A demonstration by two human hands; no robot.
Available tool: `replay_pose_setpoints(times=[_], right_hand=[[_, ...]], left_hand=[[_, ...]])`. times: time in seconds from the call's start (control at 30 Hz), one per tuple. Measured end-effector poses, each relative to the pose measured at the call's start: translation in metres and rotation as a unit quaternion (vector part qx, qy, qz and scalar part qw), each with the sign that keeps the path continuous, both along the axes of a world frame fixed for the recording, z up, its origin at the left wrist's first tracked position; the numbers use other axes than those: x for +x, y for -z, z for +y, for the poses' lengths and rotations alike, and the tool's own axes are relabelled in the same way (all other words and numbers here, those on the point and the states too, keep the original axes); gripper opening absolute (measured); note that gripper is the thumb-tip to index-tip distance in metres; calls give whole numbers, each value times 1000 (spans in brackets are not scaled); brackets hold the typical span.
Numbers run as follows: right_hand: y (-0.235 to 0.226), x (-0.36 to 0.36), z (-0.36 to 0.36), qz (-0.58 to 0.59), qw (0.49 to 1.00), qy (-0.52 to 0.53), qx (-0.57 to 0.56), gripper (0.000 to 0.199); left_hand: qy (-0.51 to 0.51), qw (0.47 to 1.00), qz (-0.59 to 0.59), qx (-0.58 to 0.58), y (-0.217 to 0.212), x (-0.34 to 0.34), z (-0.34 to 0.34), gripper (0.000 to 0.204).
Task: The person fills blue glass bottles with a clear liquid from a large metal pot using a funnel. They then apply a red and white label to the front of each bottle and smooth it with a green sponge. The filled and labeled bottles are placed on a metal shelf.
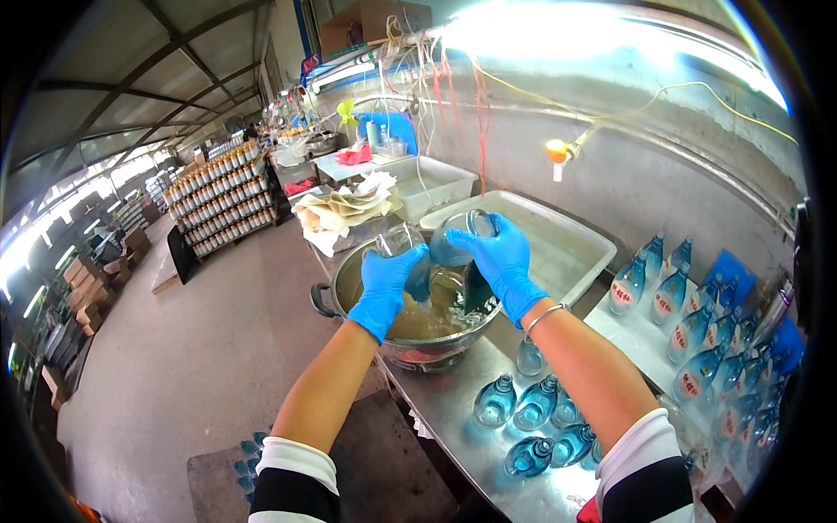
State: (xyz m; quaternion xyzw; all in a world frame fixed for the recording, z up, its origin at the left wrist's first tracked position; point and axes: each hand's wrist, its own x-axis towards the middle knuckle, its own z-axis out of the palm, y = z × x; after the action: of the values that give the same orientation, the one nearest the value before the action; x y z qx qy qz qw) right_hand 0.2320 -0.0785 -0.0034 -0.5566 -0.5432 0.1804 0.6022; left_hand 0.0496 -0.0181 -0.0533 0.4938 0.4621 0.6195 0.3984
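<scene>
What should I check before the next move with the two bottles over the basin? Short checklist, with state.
1. Left hand grips its clear bottle: ok.
2. Right hand grips its bluish bottle: ok.
3. Both bottles sit over the metal basin, not the bench: ok.
4. Basin holds murky liquid: ok.
5. Bottles empty inside: cannot tell.
6. Loose blue bottles stand near the right forearm, a knock risk: not ok.
</scene>
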Motion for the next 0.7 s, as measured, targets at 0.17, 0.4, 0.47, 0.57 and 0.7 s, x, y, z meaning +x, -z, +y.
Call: replay_pose_setpoints(times=[0.17, 0.4, 0.47, 0.57, 0.7], right_hand=[[3, 12, 1, 54, 999, 3, -6, 56], [-10, 10, -11, 32, 999, -9, -13, 57], [-13, 14, -13, 37, 999, -15, 4, 56], [-3, 37, -16, 15, 999, -27, 27, 52], [-6, 53, -47, 72, 996, -43, -35, 50]], left_hand=[[-3, 999, -7, 52, -19, 19, -38, 55], [-62, 981, 127, 130, -6, -1, -17, 58], [-71, 970, 172, 158, -7, -6, -15, 58], [-49, 963, 202, 174, -17, 7, -37, 59], [3, 982, 100, 163, -18, 1, -46, 56]])
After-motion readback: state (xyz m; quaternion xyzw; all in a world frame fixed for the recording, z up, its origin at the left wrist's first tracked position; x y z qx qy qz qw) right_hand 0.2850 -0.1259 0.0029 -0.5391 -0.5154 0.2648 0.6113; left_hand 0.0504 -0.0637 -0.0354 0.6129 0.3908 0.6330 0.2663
